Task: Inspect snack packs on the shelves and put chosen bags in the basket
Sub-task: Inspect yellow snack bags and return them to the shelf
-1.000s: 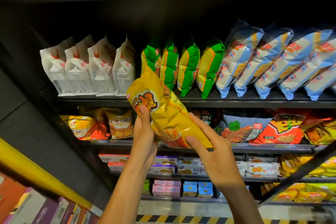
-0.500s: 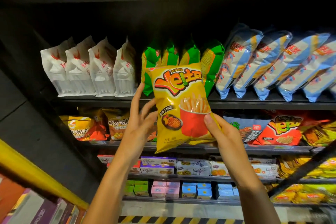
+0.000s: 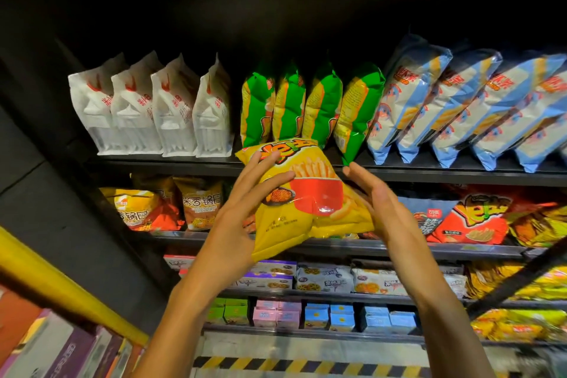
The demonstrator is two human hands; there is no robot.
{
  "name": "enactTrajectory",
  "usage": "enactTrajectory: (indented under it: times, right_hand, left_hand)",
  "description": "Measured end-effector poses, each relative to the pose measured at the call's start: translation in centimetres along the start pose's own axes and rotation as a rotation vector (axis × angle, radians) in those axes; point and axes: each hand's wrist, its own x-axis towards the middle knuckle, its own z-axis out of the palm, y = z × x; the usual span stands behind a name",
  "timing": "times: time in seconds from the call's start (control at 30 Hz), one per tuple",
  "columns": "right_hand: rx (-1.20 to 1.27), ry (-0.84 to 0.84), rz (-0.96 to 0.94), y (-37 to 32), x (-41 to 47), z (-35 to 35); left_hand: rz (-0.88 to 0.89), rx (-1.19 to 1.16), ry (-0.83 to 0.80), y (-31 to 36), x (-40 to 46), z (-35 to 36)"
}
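Observation:
A yellow snack bag [image 3: 310, 202] with a red carton of fries printed on it hangs between my hands in front of the shelves, its top tipped away from me. My left hand [image 3: 242, 212] holds it from the left, with fingers spread over the printed front and the thumb hidden behind the bag. On the other side, my right hand [image 3: 377, 202] has straight fingers pointing up and its palm against the bag's right edge. No basket is in view.
Behind the bag, a dark shelf [image 3: 429, 170] carries white pouches [image 3: 147, 113], green bags [image 3: 306, 104] and blue bags [image 3: 460, 107]. The shelf below holds orange and red packs [image 3: 469, 218]; small boxes [image 3: 325, 316] fill the lower rows. A yellow rail [image 3: 61, 279] crosses the lower left.
The bag turned from lying sideways to front-facing, then tipped back and dropped a little. My left fingers came from behind it onto its front; my right thumb left the front.

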Motion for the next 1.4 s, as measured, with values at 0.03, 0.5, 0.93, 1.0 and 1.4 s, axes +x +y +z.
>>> enactTrajectory:
  times: [0.03,0.5,0.93,1.0,1.4]
  right_hand:
    - [-0.003,-0.038,-0.078,-0.2,-0.2,-0.1]
    - [0.000,0.379,-0.362,-3.0,0.9,1.3]
    - [0.106,0.201,-0.286,-1.4,2.0,1.1]
    - [0.120,0.067,-0.314,-1.1,2.0,0.3]
    - [0.104,0.328,-0.165,-1.7,2.8,0.8]
  left_hand:
    - [-0.010,-0.009,0.005,0.0,0.0,-0.1]
    - [-0.184,-0.169,-0.105,1.5,0.8,0.6]
    - [-0.365,-0.377,0.014,2.2,1.5,1.5]
    - [-0.455,-0.424,0.045,2.1,1.6,1.2]
    - [-0.657,-0.521,-0.008,1.0,1.9,0.2]
